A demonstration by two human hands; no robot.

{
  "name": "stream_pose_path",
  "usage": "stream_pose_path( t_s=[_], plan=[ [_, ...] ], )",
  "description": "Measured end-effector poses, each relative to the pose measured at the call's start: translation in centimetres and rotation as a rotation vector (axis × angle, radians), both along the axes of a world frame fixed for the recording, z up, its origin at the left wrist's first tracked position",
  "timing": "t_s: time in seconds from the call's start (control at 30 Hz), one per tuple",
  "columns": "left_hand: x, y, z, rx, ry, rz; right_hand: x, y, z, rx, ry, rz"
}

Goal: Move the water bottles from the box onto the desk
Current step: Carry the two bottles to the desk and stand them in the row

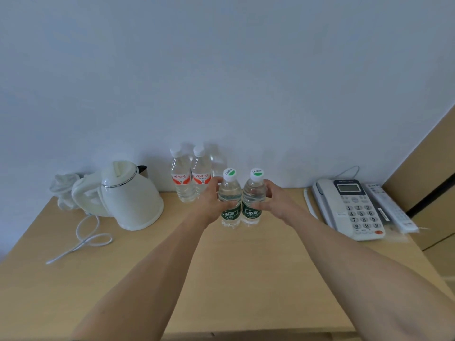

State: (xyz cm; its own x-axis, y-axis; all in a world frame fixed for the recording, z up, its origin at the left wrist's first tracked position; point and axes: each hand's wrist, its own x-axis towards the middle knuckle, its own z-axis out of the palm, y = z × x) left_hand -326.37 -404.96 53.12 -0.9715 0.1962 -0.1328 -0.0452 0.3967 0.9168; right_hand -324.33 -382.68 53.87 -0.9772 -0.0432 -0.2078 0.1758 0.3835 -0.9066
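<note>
Two green-labelled water bottles stand upright side by side on the wooden desk (246,279). My left hand (211,205) grips the left green bottle (230,193) around its middle. My right hand (273,200) grips the right green bottle (253,190) the same way. Both have white caps with a green mark. Behind them, against the wall, stand two red-labelled water bottles (192,175), upright and close together. No box is in view.
A cream electric kettle (128,195) stands at the left with its white cord (83,239) looped on the desk and a crumpled white bag (64,188) behind. A desk telephone (352,207) and a remote control (391,207) lie at the right.
</note>
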Motion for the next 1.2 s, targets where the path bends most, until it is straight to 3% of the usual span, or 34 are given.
stream_pose_path(
  t_s=[0.27,0.43,0.57,0.67,0.9,1.07,1.2],
  plan=[
    [1.0,-0.4,1.4,-0.173,0.130,-0.038,0.1,-0.3,1.2,0.122,0.012,0.013],
    [1.4,-1.0,4.7,-0.439,0.496,-0.021,0.3,-0.9,3.0,0.286,0.248,-0.048],
    [1.6,-0.3,5.5,-0.662,0.683,-0.102,0.4,-1.2,3.4,0.345,0.274,-0.047],
    [1.5,0.3,5.3,-0.725,0.722,-0.097,0.4,-1.3,3.4,0.373,0.287,-0.046],
    [0.0,0.8,5.2,-0.656,0.720,-0.097,0.4,-1.1,3.3,0.376,0.309,-0.038],
    [-3.4,0.7,5.7,-0.898,0.861,-0.054,0.4,-1.1,3.1,0.356,0.318,-0.040],
    [-5.8,0.6,5.9,-0.968,0.875,-0.047,0.5,-1.1,2.9,0.354,0.311,-0.052]
  ],
)
